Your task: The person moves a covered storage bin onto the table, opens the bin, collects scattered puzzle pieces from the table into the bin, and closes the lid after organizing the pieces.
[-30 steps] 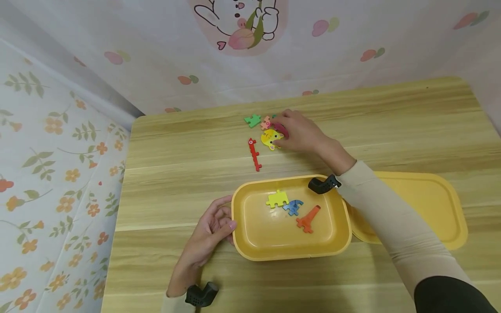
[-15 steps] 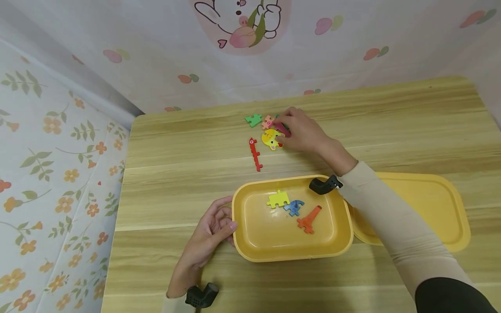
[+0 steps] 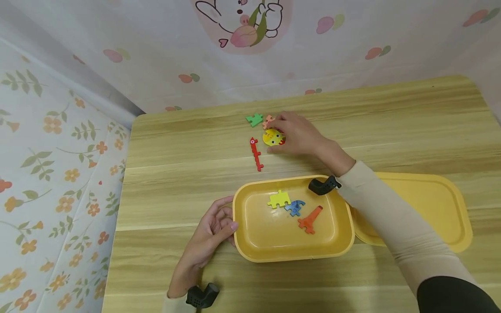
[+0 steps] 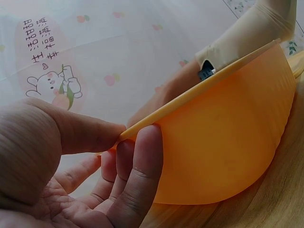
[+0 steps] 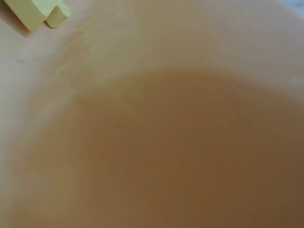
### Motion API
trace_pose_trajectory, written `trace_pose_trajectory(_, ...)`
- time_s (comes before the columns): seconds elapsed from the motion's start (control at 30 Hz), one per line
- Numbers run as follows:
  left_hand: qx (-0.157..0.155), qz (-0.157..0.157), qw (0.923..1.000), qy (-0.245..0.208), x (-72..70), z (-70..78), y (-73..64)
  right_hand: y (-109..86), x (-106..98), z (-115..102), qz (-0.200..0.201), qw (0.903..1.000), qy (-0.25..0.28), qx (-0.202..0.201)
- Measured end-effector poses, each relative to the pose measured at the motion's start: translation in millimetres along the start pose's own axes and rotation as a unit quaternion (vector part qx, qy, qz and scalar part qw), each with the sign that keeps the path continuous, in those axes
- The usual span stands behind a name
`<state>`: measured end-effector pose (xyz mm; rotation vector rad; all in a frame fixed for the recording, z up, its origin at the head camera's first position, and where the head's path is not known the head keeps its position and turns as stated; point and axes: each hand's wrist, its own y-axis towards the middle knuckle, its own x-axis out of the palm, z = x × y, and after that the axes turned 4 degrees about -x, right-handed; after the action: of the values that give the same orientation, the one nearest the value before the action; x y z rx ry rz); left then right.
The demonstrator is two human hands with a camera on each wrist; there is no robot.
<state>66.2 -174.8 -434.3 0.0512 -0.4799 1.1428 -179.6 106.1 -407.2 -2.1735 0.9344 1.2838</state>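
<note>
In the head view my right hand [image 3: 299, 132] reaches over the far part of the table, its thumb and fingers round a yellow puzzle piece with an animal face [image 3: 272, 137]. A pink puzzle piece [image 3: 268, 121] lies right at the fingertips, partly covered. My left hand [image 3: 211, 228] holds the near-left end of a yellow plastic box [image 3: 239, 243]. The left wrist view shows the thumb on top of the rim [image 4: 190, 92] and fingers against the outer wall. Inside the box lie a yellow-green puzzle piece [image 3: 279, 199], a blue one [image 3: 294, 207] and an orange one [image 3: 310, 220].
A green puzzle piece [image 3: 254, 120] and a long red one [image 3: 256, 154] lie on the wooden table [image 3: 176, 174], left of my right hand. A yellow lid [image 3: 434, 208] sits right of the box, partly under my right forearm. A patterned curtain [image 3: 156, 56] hangs behind the table.
My right thumb has moved from the face of the yellow puzzle piece to its near edge. A magenta piece seen earlier by the fingers is now hidden by the hand. The left hand stays put.
</note>
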Motion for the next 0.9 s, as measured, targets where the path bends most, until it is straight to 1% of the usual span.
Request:
trace_pose_trajectory(0.1,-0.004,0.001,1.0000,-0.001,1.0,0.0,-0.6,1.1,1.9,-1.0,-0.008,0.9999,-0.007,0.006)
trace_pose_trajectory(0.33,-0.004,0.004,1.0000,0.000,1.5,0.3,-1.3,2.9,3.0,-4.3,-0.020,0.9997,-0.016,-0.004)
trace_pose_trajectory(0.53,0.008,-0.005,1.0000,0.002,-0.1,-0.5,0.7,1.7,0.0,-5.7,-0.032,0.9990,-0.030,-0.010)
trace_pose_trajectory(0.73,0.004,0.000,1.0000,0.002,1.0,0.1,0.6,0.3,-1.9,-7.7,-0.035,0.9990,-0.027,-0.003)
trace_pose_trajectory(0.9,-0.001,0.006,1.0000,0.004,2.4,1.4,0.0,-2.1,-1.6,-8.7,-0.028,0.9993,-0.025,0.003)
